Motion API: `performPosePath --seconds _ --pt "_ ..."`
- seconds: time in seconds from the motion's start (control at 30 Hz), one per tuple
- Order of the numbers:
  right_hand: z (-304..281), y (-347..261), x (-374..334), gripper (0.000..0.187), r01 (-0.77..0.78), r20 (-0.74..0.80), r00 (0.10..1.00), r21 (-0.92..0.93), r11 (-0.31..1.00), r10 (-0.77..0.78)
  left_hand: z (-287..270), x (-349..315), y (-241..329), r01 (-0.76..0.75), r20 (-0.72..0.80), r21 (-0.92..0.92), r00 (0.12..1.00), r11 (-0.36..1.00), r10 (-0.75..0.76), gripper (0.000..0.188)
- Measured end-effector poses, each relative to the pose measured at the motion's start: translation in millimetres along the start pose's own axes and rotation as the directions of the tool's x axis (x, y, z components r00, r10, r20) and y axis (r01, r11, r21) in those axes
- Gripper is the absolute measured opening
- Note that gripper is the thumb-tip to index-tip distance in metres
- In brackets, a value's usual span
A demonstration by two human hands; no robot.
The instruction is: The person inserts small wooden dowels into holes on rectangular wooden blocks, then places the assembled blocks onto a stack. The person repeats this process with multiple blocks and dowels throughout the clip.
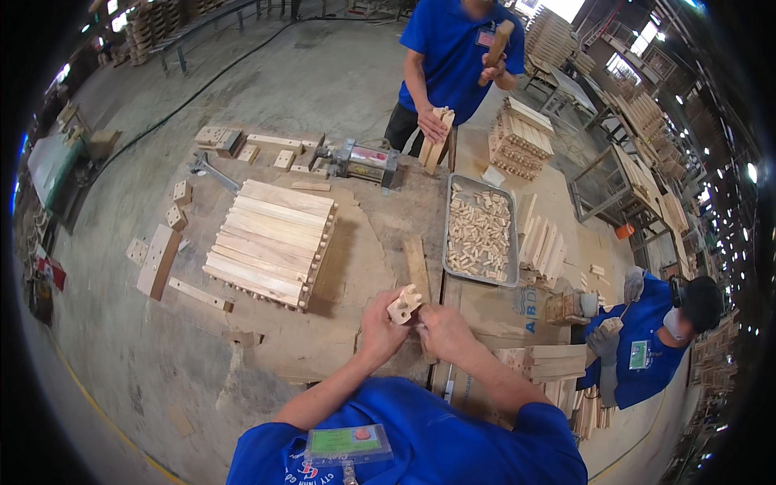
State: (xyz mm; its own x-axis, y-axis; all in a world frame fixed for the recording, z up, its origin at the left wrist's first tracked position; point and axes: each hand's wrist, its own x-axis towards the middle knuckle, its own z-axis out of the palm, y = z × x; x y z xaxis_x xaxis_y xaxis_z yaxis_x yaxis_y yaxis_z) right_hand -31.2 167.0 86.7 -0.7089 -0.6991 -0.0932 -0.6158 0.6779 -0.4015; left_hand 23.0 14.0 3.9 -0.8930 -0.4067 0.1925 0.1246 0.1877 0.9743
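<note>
My left hand is closed round a pale wooden block with dowels sticking out of its end and a round hole in its face. Close against it, my right hand has its fingers pressed together. What those fingers hold is hidden. A long brownish wooden bar runs under or past the right hand's fingers; I cannot tell whether they touch it. To the left lies a neat stack of pale wooden slats with dowel ends along its sides. A metal tray of loose wooden dowels stands to the right.
A pneumatic cylinder, a wrench and wooden blocks sit on the worktable. Across it a person holds a wooden bat and upright slats. Another gloved person works at right. More slats are stacked at the back.
</note>
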Motion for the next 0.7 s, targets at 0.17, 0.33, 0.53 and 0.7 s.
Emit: performPosePath --seconds 0.17,0.33,0.53,0.7 --pt "5 -3 -10 0.024 -0.021 -0.078 0.995 0.425 0.905 0.06 0 -3 2 -0.029 -0.023 0.005 0.999 1.0 0.029 0.048" --pt "-8 -9 -24 0.018 -0.129 -0.073 0.976 0.57 0.812 0.207 0 -3 4 -0.041 -0.027 0.033 0.999 0.999 0.042 0.047" --pt "-56 -24 -24 0.015 0.018 -0.119 0.991 0.586 0.81 0.064 -6 -4 14 -0.078 -0.044 0.069 0.996 0.995 0.081 0.047" --pt "-86 -44 -3 0.018 0.324 -0.134 0.939 0.043 0.945 -0.316 -4 -2 16 -0.069 -0.043 0.063 0.996 0.996 0.072 0.049"
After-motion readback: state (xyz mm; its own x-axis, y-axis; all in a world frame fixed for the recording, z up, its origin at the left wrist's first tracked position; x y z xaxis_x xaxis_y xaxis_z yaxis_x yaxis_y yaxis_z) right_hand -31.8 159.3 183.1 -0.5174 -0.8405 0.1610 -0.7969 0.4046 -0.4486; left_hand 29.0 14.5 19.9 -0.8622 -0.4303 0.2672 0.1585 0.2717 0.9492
